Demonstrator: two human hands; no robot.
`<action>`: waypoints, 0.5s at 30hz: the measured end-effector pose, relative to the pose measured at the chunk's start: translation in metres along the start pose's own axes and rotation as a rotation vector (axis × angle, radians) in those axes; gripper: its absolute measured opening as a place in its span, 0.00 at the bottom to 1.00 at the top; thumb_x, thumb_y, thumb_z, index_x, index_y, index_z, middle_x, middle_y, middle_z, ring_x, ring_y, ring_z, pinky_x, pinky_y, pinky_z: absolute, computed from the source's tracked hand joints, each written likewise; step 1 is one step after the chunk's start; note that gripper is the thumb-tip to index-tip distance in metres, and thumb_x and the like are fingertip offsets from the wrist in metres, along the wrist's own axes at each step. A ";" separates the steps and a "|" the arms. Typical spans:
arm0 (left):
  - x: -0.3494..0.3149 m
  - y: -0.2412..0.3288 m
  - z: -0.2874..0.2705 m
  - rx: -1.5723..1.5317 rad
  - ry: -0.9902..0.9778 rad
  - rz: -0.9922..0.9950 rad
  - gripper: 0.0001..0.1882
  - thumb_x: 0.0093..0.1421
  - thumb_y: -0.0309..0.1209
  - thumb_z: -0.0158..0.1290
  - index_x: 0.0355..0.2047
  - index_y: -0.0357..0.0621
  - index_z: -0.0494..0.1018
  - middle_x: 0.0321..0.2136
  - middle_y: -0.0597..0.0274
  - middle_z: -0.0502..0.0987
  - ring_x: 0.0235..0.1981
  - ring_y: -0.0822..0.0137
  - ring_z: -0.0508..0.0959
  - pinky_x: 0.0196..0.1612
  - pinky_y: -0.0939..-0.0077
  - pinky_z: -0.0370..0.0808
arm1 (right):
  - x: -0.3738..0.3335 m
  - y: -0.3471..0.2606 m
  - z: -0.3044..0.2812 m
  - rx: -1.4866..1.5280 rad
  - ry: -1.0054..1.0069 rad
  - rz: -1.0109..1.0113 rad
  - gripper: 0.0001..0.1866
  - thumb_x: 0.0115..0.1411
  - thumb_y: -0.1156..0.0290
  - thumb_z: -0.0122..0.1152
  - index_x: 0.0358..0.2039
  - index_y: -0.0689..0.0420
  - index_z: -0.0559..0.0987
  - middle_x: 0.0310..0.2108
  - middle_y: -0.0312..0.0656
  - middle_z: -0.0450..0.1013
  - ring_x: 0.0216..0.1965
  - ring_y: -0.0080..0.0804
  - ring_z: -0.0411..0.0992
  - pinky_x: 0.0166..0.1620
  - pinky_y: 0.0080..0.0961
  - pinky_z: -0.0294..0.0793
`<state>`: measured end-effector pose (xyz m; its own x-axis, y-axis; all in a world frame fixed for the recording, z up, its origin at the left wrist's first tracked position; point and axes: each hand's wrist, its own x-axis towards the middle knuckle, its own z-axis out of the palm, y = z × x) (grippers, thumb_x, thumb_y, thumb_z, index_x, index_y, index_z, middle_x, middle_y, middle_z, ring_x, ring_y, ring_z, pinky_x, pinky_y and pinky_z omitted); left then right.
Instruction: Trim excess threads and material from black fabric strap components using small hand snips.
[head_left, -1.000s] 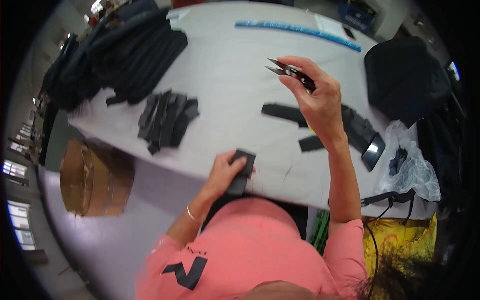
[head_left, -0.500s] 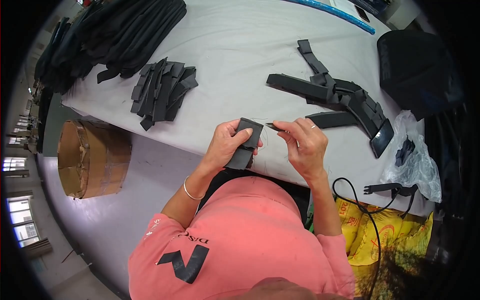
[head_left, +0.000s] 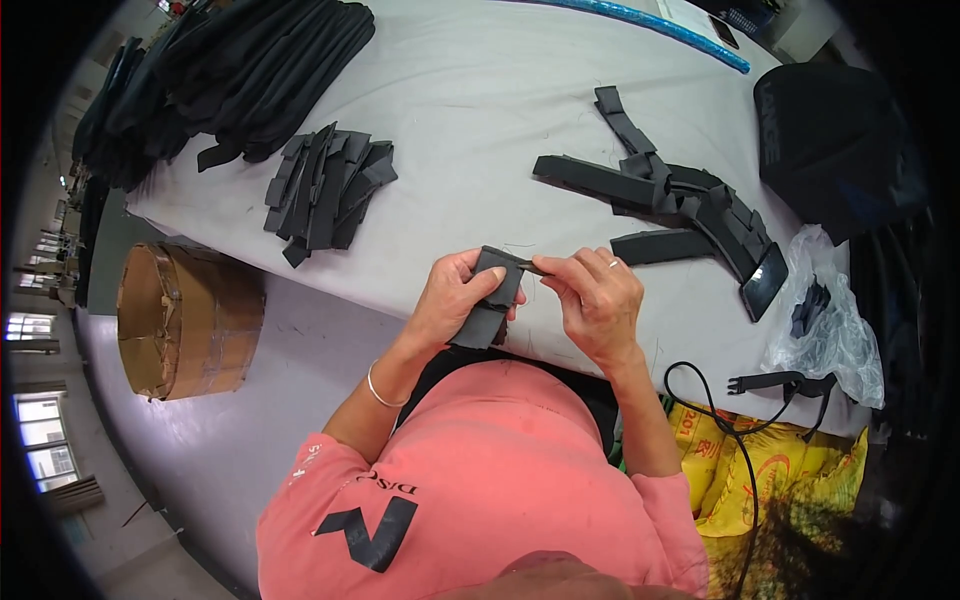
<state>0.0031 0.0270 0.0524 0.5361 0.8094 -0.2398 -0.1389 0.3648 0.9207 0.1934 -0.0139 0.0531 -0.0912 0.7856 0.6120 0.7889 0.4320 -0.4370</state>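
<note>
Head camera shows left hand (head_left: pixel 447 300) clamped on a black strip (head_left: pixel 481 327), right hand (head_left: pixel 600 305) pinching snips (head_left: pixel 531 267), both angled inward.

From close above the wearer's pink T-shirt (head_left: pixel 500 450), the fisheye head camera is looking steeply down, facing the worktop (head_left: pixel 460 130).

I have the bare left hand (head_left: pixel 445 298) in a closed grip, thumb laid on top, its forearm (head_left: pixel 378 395) slanting up from lower left. My bare right hand (head_left: pixel 605 302) faces it, thumb and forefinger pinched.
</note>
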 end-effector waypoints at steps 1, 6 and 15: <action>0.000 -0.001 0.000 0.001 0.001 0.000 0.10 0.62 0.30 0.47 0.35 0.32 0.70 0.25 0.54 0.78 0.22 0.70 0.77 0.30 0.77 0.75 | 0.000 0.000 0.000 0.001 0.001 0.004 0.10 0.47 0.72 0.66 0.32 0.47 0.81 0.18 0.30 0.65 0.21 0.28 0.64 0.24 0.25 0.59; -0.001 0.000 0.000 0.002 0.004 0.000 0.10 0.62 0.30 0.46 0.35 0.32 0.70 0.25 0.54 0.78 0.23 0.70 0.77 0.30 0.77 0.75 | -0.002 -0.001 0.000 -0.007 0.002 0.006 0.11 0.47 0.72 0.66 0.33 0.47 0.81 0.19 0.30 0.65 0.22 0.28 0.64 0.25 0.25 0.59; -0.003 0.001 0.002 0.023 0.005 -0.017 0.11 0.62 0.30 0.46 0.35 0.32 0.70 0.25 0.55 0.78 0.23 0.70 0.77 0.30 0.78 0.75 | -0.003 -0.003 0.000 -0.026 -0.001 0.009 0.10 0.47 0.72 0.66 0.32 0.47 0.81 0.18 0.31 0.65 0.22 0.28 0.64 0.25 0.26 0.60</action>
<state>0.0028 0.0244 0.0548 0.5340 0.8054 -0.2572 -0.1102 0.3679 0.9233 0.1916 -0.0177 0.0523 -0.0850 0.7896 0.6077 0.8050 0.4138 -0.4251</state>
